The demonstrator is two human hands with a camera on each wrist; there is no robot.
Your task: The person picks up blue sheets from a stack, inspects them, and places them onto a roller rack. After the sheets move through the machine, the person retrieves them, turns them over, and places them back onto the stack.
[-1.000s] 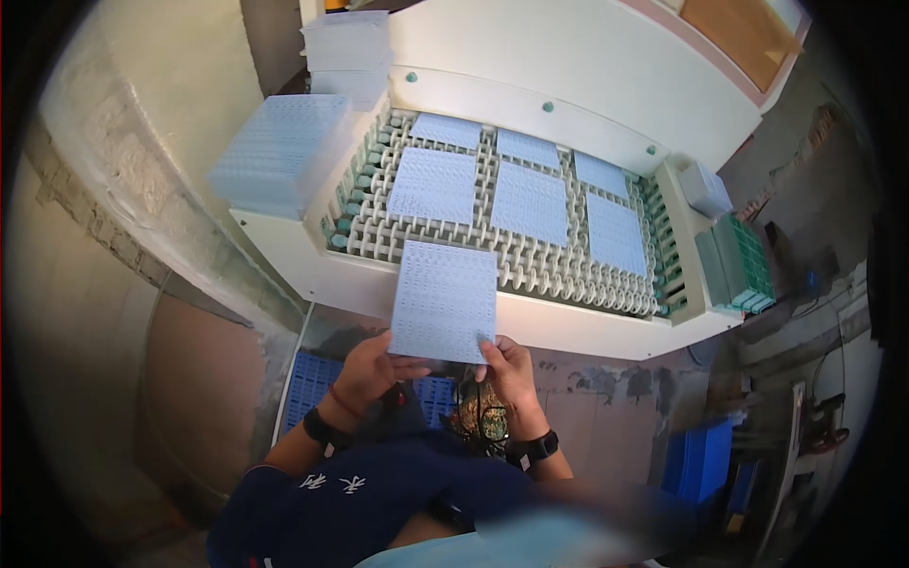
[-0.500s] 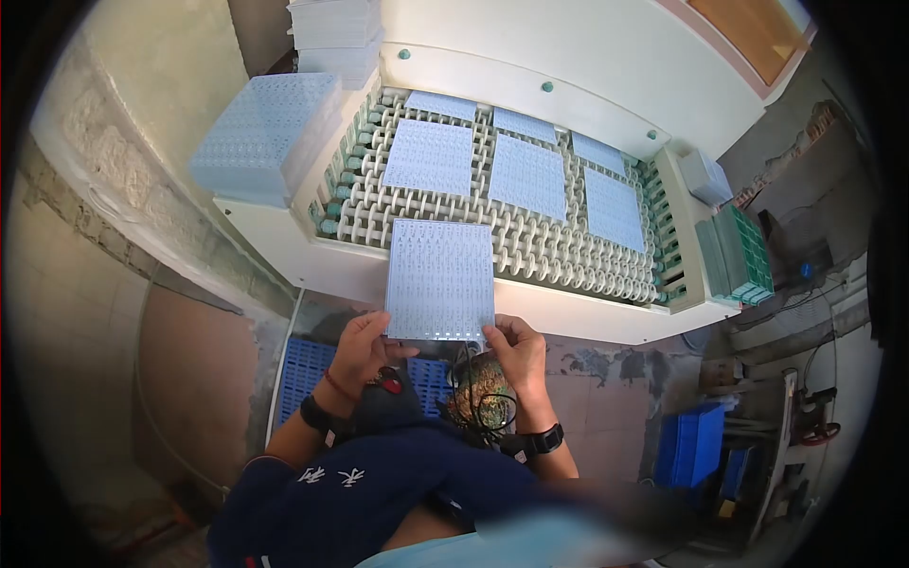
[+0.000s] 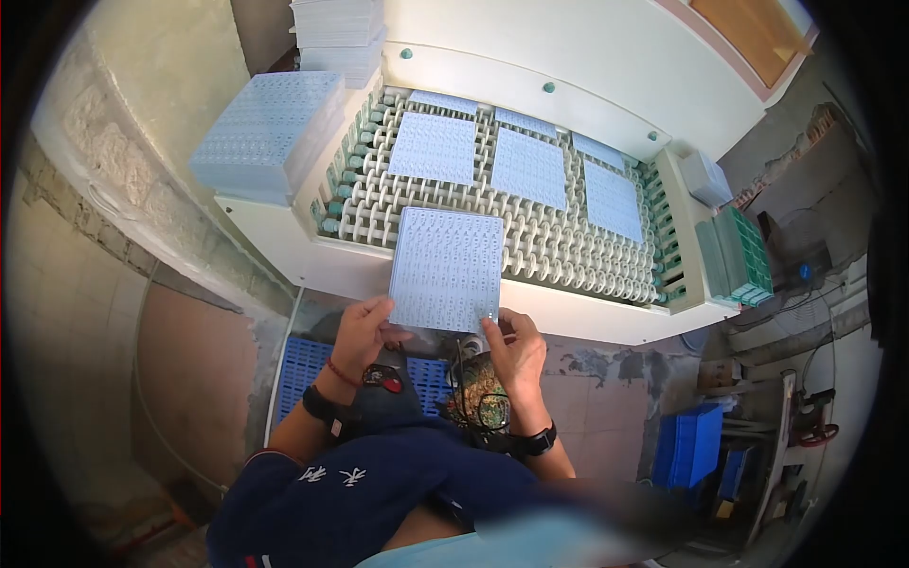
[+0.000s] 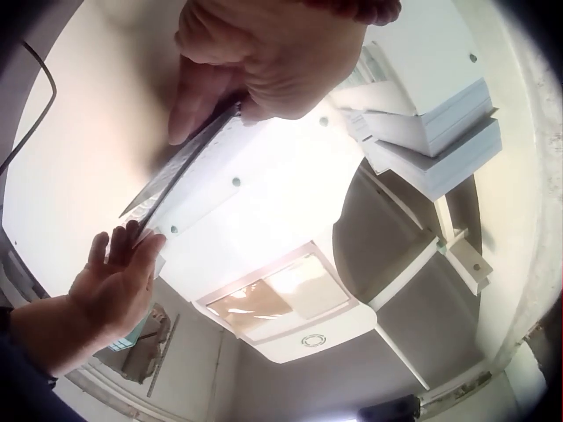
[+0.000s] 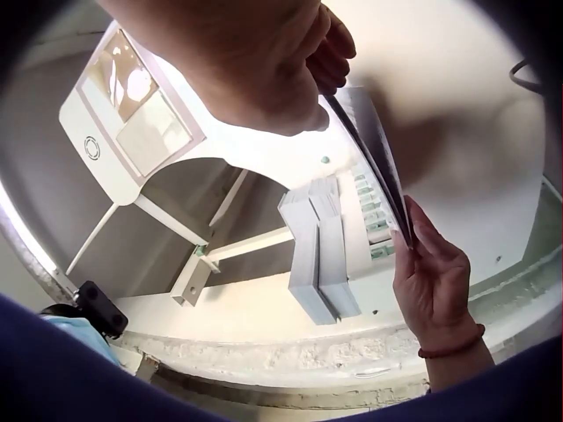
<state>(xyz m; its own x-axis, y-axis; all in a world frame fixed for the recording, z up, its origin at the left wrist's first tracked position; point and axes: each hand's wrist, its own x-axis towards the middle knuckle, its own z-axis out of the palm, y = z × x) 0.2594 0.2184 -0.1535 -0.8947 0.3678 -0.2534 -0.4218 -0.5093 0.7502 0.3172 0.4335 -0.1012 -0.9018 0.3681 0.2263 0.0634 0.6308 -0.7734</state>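
Observation:
Both hands hold a thin stack of light-blue patterned square sheets [image 3: 447, 270] by its near corners, at the front edge of the roller machine. My left hand [image 3: 363, 333] pinches the left corner and my right hand [image 3: 516, 352] the right one, thumb on top. In the left wrist view the sheets [image 4: 180, 171] show edge-on, slightly fanned, between the left hand [image 4: 268, 53] and the right hand [image 4: 114, 286]. Similar sheets lie on the white rollers [image 3: 578, 254] in two rows, the far row partly under the white cover.
A tall stack of blue sheets [image 3: 270, 128] stands on the machine's left side, with more stacks [image 3: 339, 43] behind. Green racks [image 3: 743, 256] are at its right end. Blue crates [image 3: 686, 445] stand lower right; a blue plastic grid [image 3: 305, 374] lies below the hands.
The sheets on the rollers have moved toward the cover. Both hands and the held stack are slightly higher in the head view, and the view itself has shifted since the earliest frame.

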